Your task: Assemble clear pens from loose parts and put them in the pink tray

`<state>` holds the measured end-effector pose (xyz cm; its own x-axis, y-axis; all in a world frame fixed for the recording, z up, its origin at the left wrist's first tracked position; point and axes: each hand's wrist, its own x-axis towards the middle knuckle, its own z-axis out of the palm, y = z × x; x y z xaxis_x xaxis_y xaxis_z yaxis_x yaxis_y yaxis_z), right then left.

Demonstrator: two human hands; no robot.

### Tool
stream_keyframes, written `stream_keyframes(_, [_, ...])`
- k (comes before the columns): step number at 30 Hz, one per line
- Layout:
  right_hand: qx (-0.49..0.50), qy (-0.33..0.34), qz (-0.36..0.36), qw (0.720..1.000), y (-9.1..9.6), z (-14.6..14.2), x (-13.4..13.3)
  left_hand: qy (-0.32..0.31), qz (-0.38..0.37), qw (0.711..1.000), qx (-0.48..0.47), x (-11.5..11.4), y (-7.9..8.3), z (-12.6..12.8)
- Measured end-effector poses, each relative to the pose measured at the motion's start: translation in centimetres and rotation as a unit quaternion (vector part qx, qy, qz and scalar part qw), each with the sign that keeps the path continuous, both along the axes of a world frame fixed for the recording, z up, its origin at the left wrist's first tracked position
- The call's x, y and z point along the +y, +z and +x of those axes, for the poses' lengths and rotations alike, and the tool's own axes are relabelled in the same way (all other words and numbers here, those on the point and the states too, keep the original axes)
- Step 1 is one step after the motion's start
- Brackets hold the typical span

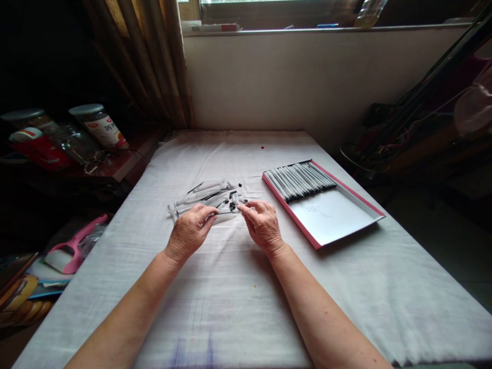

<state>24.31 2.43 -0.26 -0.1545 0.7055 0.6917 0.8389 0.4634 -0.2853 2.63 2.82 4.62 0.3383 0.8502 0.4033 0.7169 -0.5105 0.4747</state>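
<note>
One desk (pixel 238 307) fills most of the view, covered with a white cloth and pushed up against a pale wall under a window. To its left, a dark side shelf carries two lidded jars (pixel 98 123) with printed labels; their contents cannot be made out.

On the right half of the desk lies a flat tray (pixel 334 218) with a red rim, set at an angle. Its far end holds a tidy row of assembled pens (pixel 302 179), clear barrels with dark tips, lying side by side and touching. The near part of the tray is bare.

Near the middle of the desk, just left of the tray, a loose pile of clear pen barrels (pixel 205 193) lies straight on the cloth, with a few small black caps (pixel 232 205) scattered at its right edge.

The left hand (pixel 190 230) and the right hand (pixel 263 223) rest just in front of this pile, fingertips facing each other. Between them runs a pen refill (pixel 227 212), thin and dark, level and just above the cloth. Each hand's grip is pinched on one end of it, thumb against forefinger.

A tiny red speck (pixel 262 147) sits on the cloth farther back.
</note>
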Motion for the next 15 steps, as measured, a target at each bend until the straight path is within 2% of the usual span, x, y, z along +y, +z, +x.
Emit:
stream_keyframes(2, [0.011, 0.0, -0.007, 1.0, 0.1, -0.4, -0.2, -0.023, -0.036, 0.995, -0.086, 0.1, 0.3, 0.6])
stream_keyframes(4, [0.024, 0.003, -0.01, 1.0, 0.3, -0.7, -0.3, -0.069, -0.102, 0.972, -0.202, 0.1, 0.6, 1.3])
stream_keyframes(7, [0.051, 0.011, -0.015, 0.999, 0.5, -1.0, -0.5, -0.117, -0.177, 0.902, -0.376, 0.2, 0.7, 1.9])
stream_keyframes(9, [0.084, 0.015, -0.016, 0.996, 0.7, -1.2, -0.7, -0.102, -0.186, 0.854, -0.476, 0.4, 0.5, 1.8])
stream_keyframes(11, [0.147, 0.02, -0.018, 0.989, 1.1, -1.5, -0.8, -0.068, -0.186, 0.825, -0.529, 0.5, 0.1, 1.5])
stream_keyframes(13, [0.238, 0.035, -0.037, 0.97, 1.5, -1.8, -0.9, -0.038, -0.194, 0.834, -0.514, 0.4, -0.6, 1.0])
stream_keyframes(15, [0.333, 0.069, -0.088, 0.936, 1.7, -2.2, -0.9, -0.033, -0.211, 0.866, -0.451, 0.1, -1.3, 0.8])
